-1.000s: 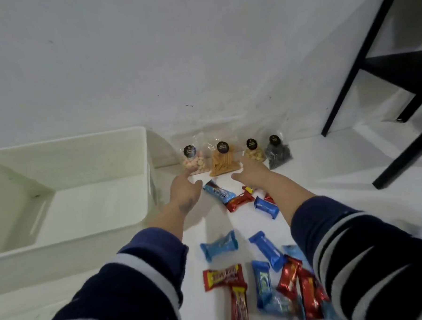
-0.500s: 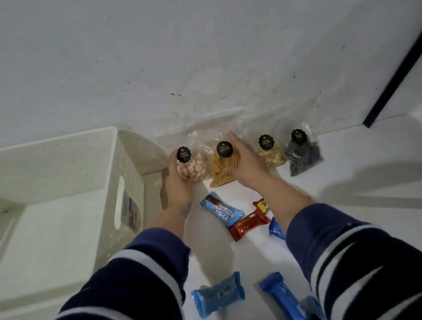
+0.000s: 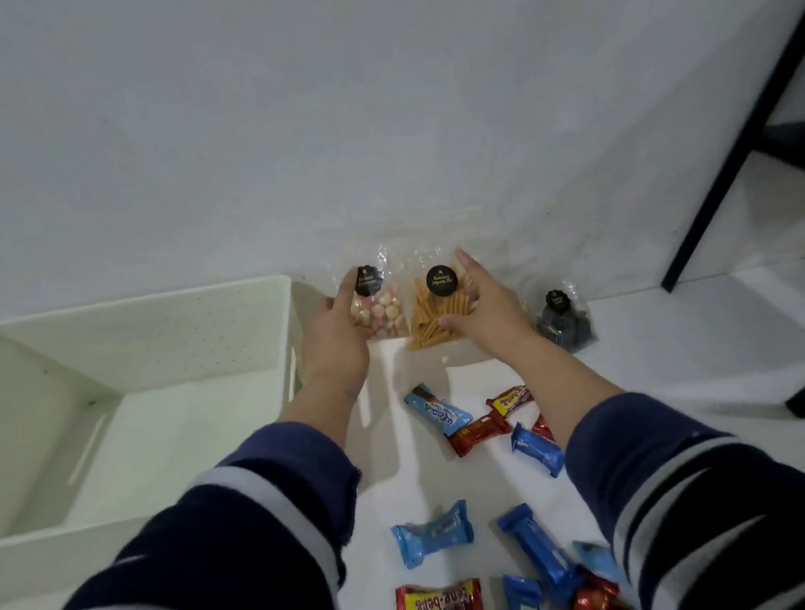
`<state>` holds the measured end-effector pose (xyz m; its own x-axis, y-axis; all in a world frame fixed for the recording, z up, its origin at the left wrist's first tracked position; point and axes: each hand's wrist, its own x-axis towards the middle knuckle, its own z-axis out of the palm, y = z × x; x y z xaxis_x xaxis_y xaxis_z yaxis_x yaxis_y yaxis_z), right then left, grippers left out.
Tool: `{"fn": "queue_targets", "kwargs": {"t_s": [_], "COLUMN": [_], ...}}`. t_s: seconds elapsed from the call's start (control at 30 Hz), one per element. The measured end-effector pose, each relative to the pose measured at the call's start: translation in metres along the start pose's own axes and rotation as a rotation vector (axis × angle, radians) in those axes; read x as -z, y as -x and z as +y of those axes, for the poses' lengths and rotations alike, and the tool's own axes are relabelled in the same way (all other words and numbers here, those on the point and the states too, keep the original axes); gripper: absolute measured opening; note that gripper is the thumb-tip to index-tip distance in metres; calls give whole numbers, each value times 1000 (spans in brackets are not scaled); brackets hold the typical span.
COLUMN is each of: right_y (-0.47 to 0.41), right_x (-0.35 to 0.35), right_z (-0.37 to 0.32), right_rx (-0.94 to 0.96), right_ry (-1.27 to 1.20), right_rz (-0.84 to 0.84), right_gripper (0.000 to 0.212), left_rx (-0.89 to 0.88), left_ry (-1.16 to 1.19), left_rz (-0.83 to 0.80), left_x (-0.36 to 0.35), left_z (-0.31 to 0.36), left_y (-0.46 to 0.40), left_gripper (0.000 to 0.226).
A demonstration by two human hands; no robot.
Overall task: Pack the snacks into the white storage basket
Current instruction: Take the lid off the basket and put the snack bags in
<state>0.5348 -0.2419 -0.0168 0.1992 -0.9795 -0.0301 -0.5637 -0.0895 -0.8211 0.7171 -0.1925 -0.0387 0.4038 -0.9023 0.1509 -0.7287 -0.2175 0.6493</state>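
Hands both up at the wall: my left hand [image 3: 335, 341] grips the clear bag of round pastel biscuits [image 3: 376, 308], thumb on its black round label; my right hand [image 3: 482, 307] rests on the clear bag of yellow sticks [image 3: 434, 315], fingers straight, index pointing up. Third clear bag with dark contents [image 3: 562, 317] stands just right of that hand. White plastic storage basket [image 3: 168, 326] sits left of my left arm. Wrapped bars on the white surface: about six blue [image 3: 432, 534], about five red [image 3: 478, 435], some cut off by the frame edge.
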Motion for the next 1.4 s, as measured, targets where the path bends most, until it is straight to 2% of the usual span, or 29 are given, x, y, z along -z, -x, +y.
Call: {"fn": "queue_targets", "kwargs": {"t_s": [0.17,0.33,0.63,0.77,0.87,0.97,1.07,1.23,1.4], "right_y": [42,100,180,185,174,151,114,58,22], "right_x": [29,24,-83,-131,-165,-203,-236,-284,-322], "right_z": [-60,-125,-205,-227,-235,-237,-233,-198,-172], "right_rx": [45,95,92,114,119,108,75,-48,-133], "right_ry": [12,87,104,142,181,154,131,102,24], "right_rz": [77,109,66,35,-12,-74,-118,-218,-302], "right_gripper": [97,95,96,90,86,85,86,86,90], "left_rx": [-108,-164,-91,-29,43,104,161,169,265], "left_ry": [-24,-1,11,182,325,340,248,-33,-145], "left_rz": [35,52,84,41,27,15,2,-80,-95], "left_x": [64,139,261,290,299,296,287,260,233], "left_z": [28,20,-94,-153,-188,-212,-236,-263,-287], "left_y": [18,45,92,93,87,74,51,7,-22], "left_gripper": [75,75,74,77,82,83,79,69,66]}}
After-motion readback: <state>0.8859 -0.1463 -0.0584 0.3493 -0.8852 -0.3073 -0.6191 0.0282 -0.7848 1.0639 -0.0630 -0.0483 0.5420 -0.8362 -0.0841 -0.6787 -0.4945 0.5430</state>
